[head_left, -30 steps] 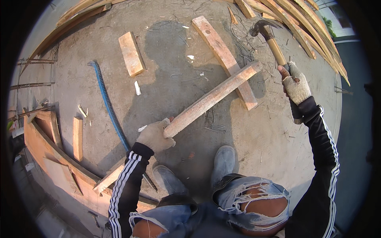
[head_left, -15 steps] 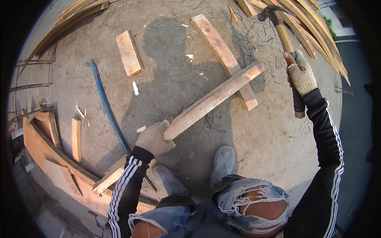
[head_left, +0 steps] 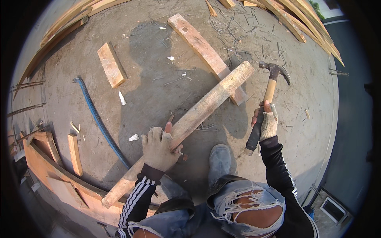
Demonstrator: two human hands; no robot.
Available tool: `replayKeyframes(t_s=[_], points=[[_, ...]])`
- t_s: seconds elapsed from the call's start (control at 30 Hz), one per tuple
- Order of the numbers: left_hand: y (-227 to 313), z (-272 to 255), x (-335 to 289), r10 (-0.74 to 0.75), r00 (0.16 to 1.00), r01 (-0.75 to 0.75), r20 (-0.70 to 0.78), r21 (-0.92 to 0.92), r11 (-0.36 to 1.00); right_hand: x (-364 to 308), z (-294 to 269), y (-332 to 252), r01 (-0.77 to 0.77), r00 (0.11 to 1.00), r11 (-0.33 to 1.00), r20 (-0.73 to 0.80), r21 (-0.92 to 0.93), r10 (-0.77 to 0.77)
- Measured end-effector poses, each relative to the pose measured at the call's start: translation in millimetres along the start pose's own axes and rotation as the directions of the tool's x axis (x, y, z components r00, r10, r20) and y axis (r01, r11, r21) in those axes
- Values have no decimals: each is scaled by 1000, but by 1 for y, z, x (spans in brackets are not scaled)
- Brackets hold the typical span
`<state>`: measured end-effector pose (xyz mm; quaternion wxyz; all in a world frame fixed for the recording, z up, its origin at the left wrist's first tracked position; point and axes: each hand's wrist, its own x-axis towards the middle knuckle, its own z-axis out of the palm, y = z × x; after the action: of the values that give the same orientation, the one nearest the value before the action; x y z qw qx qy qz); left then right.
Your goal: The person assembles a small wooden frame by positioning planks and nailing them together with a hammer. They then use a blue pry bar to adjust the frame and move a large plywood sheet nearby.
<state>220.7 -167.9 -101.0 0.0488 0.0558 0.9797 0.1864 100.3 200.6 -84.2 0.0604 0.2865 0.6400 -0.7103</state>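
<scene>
My left hand, in a worn knit glove with bare fingertips, grips a long wooden beam across its lower half. The beam slants from near left to far right, and its far end rests over a second board lying on the concrete. In my right hand, also gloved, is a claw hammer held by its dark-wrapped handle. The hammer's head is up, just right of the beam's far end and apart from it. Part of the beam is hidden under my left hand.
A blue pry bar lies left of the beam. Beyond it is a short wood block. Loose nails litter the far floor. Timber stacks line the back, and a curved wooden form stands at left.
The hammer has come down and inward, toward the beam. The beam has turned to show a broader face, and my left hand has shifted slightly right with its grip now across it.
</scene>
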Motion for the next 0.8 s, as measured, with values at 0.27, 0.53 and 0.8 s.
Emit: replayKeyframes(t_s=[0.27, 0.53, 0.8], points=[[12, 2, 38, -127, 889, 181, 439, -83, 980, 9, 46, -6, -31, 993, 870, -86, 492, 83], [7, 1, 35, -82, 931, 141, 356, -142, 980, -27, 88, -20, -170, 948, 978, 290, 120, 129], [6, 1, 33, -61, 940, 126, 336, -177, 976, 24, 40, 3, -207, 975, 904, 150, 374, 161]])
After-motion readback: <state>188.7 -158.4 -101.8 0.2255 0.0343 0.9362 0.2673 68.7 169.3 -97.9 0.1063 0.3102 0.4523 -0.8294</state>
